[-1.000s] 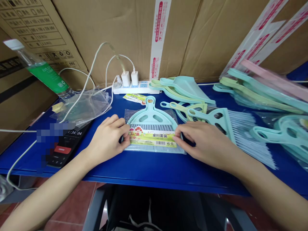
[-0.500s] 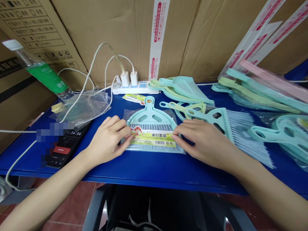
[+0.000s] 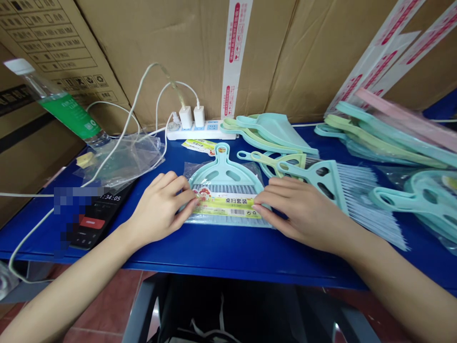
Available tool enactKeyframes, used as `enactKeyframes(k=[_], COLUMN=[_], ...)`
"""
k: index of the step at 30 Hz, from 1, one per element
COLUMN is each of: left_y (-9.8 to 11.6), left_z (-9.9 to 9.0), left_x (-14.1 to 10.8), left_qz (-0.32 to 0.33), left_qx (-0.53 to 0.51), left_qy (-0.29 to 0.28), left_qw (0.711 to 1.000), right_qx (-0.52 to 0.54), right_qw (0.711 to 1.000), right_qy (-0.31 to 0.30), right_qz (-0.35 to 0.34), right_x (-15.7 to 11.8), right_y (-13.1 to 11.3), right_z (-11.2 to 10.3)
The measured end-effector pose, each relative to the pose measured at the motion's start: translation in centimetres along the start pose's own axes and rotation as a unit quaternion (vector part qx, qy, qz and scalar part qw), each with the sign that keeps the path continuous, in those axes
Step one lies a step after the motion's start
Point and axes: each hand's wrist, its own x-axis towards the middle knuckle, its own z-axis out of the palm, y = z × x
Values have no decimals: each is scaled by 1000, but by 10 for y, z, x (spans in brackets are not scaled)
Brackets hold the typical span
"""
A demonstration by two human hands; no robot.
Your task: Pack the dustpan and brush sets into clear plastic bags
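Note:
A light-blue dustpan and brush set (image 3: 223,166) lies flat on the blue table in a clear plastic bag, handle pointing away from me. Across its bristles runs a yellow and white label card (image 3: 232,206). My left hand (image 3: 162,207) is closed at the card's left end, fingers and thumb pinching there. At the right end my right hand (image 3: 296,205) pinches the card in the same way. Whether the card is inside or on top of the bag I cannot tell. Just right of my right hand lies a loose light-blue brush (image 3: 332,183), with a yellow-green brush (image 3: 278,159) beside it.
Stacked dustpans (image 3: 274,128) lie behind, near a white power strip (image 3: 200,131). More bagged sets (image 3: 392,128) are piled at right. Leftward are plastic bags (image 3: 132,159), a phone (image 3: 96,219), a leaning bottle (image 3: 67,112) and loose cables. Cardboard boxes (image 3: 185,43) wall the back.
My fingertips have shifted very slightly on the two ends of the label card. The dustpan set and everything around it stay in place.

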Motion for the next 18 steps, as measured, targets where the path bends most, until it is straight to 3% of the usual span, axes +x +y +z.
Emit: enactKeyframes(k=[10, 18], left_y=[0, 1], left_z=[2, 0], left_x=[-2, -2], left_qz=[-27, 45], left_qx=[-39, -65], left_qy=[-32, -109], left_qw=[998, 991], right_qx=[-1, -37], right_qw=[1000, 995], right_qy=[3, -9], right_qz=[-5, -97], right_x=[1, 10], right_y=[1, -10], right_z=[0, 2])
